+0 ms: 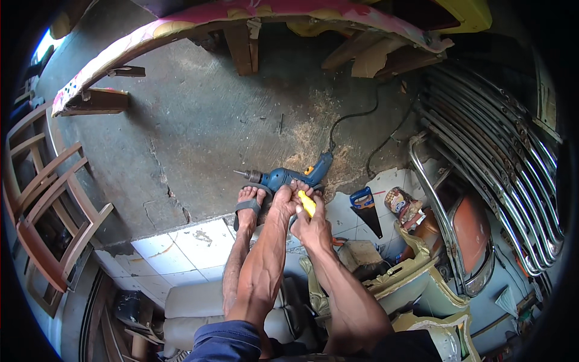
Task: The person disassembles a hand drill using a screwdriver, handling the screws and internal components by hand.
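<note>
In my right hand (pixel 312 228) is a yellow-handled tool (pixel 307 204), its fingers wrapped round the lower part; the tool's working end cannot be made out. My left hand (pixel 282 199) is close beside it, fingers curled, and what they hold is hidden. Just beyond both hands a blue power drill (pixel 278 178) lies on the floor, its chuck and bit pointing left and its cord (pixel 333 130) running up and away. My left foot (pixel 248 202), in a grey-strapped sandal, stands by the chuck. The other foot is mostly covered by my hands.
A handsaw (pixel 367 212) with a blue handle lies to the right, near a round tin (pixel 398 201). Curved chrome frames (pixel 512 151) stack at far right; wooden chair frames (pixel 57 211) stand left. A pink-covered curved frame (pixel 181 27) spans the far side. Sawdust (pixel 316 123) covers some concrete.
</note>
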`<action>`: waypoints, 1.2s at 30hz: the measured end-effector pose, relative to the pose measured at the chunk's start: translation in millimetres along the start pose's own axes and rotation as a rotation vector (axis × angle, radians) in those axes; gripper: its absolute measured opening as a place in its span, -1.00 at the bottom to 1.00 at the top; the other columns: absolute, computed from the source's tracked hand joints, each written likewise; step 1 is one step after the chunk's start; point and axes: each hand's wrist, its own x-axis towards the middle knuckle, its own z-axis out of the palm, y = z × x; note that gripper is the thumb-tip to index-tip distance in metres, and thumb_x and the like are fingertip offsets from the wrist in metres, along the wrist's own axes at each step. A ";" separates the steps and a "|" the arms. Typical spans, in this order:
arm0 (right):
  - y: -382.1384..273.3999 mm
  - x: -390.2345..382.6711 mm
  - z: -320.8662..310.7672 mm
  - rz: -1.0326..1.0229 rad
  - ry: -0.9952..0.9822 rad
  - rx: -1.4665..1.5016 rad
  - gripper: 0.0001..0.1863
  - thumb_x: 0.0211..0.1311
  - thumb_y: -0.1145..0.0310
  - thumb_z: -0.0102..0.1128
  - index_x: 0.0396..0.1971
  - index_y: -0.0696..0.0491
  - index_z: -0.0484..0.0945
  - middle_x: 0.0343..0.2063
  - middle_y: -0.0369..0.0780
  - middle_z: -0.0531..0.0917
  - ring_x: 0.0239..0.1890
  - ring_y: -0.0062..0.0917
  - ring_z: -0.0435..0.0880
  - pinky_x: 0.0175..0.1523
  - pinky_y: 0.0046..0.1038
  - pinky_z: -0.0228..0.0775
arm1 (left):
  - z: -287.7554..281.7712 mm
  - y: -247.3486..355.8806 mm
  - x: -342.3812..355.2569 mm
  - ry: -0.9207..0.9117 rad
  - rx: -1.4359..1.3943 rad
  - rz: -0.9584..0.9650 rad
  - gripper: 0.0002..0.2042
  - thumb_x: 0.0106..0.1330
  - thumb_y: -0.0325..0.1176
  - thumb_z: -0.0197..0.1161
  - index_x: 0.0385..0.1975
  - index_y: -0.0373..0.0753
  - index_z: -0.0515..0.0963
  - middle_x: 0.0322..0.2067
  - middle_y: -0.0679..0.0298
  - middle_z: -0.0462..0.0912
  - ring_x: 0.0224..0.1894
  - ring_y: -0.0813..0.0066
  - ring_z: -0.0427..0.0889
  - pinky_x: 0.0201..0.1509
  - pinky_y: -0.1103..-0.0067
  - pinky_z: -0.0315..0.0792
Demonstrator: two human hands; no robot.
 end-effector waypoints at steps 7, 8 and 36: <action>8.7 -2.6 6.1 -0.486 0.182 -0.450 -0.48 0.31 0.41 0.16 0.26 0.05 0.34 0.07 0.23 0.46 0.08 0.23 0.52 0.18 -0.03 0.40 | 37.1 -35.9 27.2 -0.136 -0.006 -0.139 -0.82 0.61 -0.36 -0.06 -0.19 -0.30 0.46 -0.31 0.11 0.61 -0.23 0.14 0.68 0.09 0.11 0.65; 11.0 -0.6 6.7 -0.433 0.253 -0.270 -0.49 0.31 0.46 0.15 0.26 0.06 0.33 0.07 0.21 0.47 0.07 0.20 0.52 0.16 -0.03 0.40 | 40.1 -42.5 23.7 -0.115 -0.010 -0.153 -0.82 0.61 -0.37 -0.06 -0.19 -0.30 0.46 -0.32 0.12 0.61 -0.24 0.14 0.68 0.08 0.11 0.66; 4.9 -10.6 16.3 -0.514 0.352 -0.597 -0.61 0.38 0.38 0.14 0.17 0.11 0.45 0.30 0.34 0.29 0.24 0.20 0.45 0.24 -0.01 0.37 | -16.4 19.6 -19.8 0.001 0.069 0.026 -0.70 0.62 -0.18 -0.03 -0.22 -0.31 0.46 -0.32 0.12 0.60 -0.22 0.14 0.65 -0.04 0.23 0.64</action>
